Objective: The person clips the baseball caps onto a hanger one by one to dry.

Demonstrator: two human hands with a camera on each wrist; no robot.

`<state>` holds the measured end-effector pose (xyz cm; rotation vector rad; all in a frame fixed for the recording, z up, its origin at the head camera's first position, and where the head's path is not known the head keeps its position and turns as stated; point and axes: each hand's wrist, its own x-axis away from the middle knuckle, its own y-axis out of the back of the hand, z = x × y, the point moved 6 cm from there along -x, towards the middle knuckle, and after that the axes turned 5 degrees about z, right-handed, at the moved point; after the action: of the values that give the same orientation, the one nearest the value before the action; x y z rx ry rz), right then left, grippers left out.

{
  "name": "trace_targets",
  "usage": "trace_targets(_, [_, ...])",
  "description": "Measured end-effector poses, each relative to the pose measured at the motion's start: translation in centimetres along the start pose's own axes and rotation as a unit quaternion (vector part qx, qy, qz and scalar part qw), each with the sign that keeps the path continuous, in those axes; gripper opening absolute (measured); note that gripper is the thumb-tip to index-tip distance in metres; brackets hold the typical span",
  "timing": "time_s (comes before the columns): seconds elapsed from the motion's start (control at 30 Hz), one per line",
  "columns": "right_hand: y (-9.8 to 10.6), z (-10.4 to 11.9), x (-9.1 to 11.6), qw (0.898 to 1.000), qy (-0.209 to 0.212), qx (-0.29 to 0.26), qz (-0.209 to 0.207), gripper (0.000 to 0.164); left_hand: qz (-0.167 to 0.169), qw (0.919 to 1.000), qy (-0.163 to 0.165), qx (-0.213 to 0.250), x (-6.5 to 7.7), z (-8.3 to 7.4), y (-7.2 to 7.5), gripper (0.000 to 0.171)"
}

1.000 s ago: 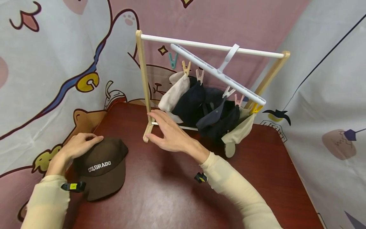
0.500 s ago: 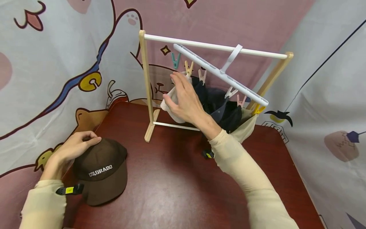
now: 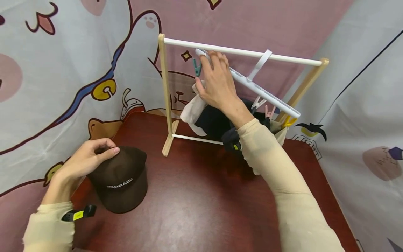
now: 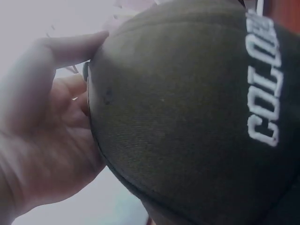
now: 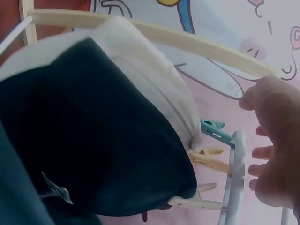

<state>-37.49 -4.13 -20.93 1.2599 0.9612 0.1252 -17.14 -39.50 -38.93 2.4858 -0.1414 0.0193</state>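
Note:
In the head view my left hand (image 3: 83,159) pinches the back edge of a brown baseball cap (image 3: 126,171) with white COLORADO lettering, at the table's left. The left wrist view shows its thumb and fingers around the cap's edge. My right hand (image 3: 217,80) is raised at the left end of a white hanger (image 3: 270,94), fingers slightly bent; whether they touch it I cannot tell. A teal clip (image 3: 197,68) there holds nothing. Clipped below are a white cap (image 5: 159,89), a dark navy cap (image 5: 103,136) and other caps, partly hidden by my forearm.
The hanger hooks over the white top bar (image 3: 189,44) of a wooden-legged rack (image 3: 165,80) on a red-brown table (image 3: 189,199). Pink (image 3: 269,111) and yellow (image 3: 289,121) clips hang at its right end. Cartoon-printed cloth (image 3: 135,63) stands close behind.
My right hand has risen from the rack's left foot, past the white cap, to the hanger's left end. The brown cap, still in my left hand, has tilted and shifted slightly right.

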Motion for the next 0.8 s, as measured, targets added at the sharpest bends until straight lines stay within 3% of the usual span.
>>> trace_targets(0.17, [-0.1, -0.7, -1.2, 0.998, -0.009, 0.021, 0.066, 0.067, -0.043, 0.9974, -0.046, -0.034, 0.3, -3.0, -0.3, 0.01])
trace_targets(0.37, [-0.2, -1.2, -2.2, 0.993, -0.021, 0.001, 0.119, 0.071, -0.109, 0.9854, -0.123, -0.044, -0.3, -6.2, -0.9, 0.005])
trace_targets(0.57, [0.0, -0.9, -2.3, 0.99, 0.012, -0.019, 0.137, 0.067, -0.134, 0.98, -0.147, -0.01, -1.7, -8.6, -2.3, 0.013])
trace_targets(0.8, [0.0, -0.1, -1.7, 0.983, 0.064, -0.028, 0.168, 0.065, -0.165, 0.9719, -0.167, 0.011, -3.7, -10.8, -4.2, 0.01])
